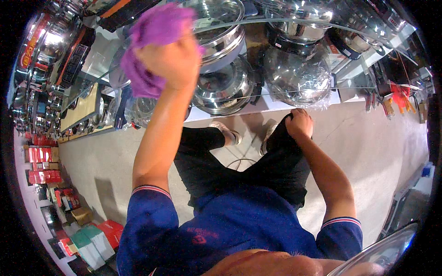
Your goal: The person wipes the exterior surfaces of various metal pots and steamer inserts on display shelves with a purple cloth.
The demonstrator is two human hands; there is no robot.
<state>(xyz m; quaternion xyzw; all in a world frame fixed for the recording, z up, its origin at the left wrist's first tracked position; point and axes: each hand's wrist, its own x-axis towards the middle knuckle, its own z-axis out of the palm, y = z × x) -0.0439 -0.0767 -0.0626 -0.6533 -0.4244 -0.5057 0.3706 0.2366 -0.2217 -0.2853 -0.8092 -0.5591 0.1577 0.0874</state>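
Observation:
My left hand [172, 62] is raised at the upper left, clenched around a bunched purple cloth [146, 76]. Motion blurs both the hand and the cloth. Beside them, at the glass shelf [297, 22], is a stainless steel pot [224, 45]. Beneath that pot lies a wide steel pan with a lid [226, 86]. A pot wrapped in clear plastic [297, 76] stands farther right. My right hand [299, 125] rests on my right knee, with its fingers bent over the dark trouser cloth and no object visible in it.
Shiny cookware [51, 45] crowds the left side. Red boxes [43, 154] and a green-and-white box [91, 245] line the floor at the lower left. Utensils with red and orange parts [400, 96] hang at the right. The glass edges run just before my knees.

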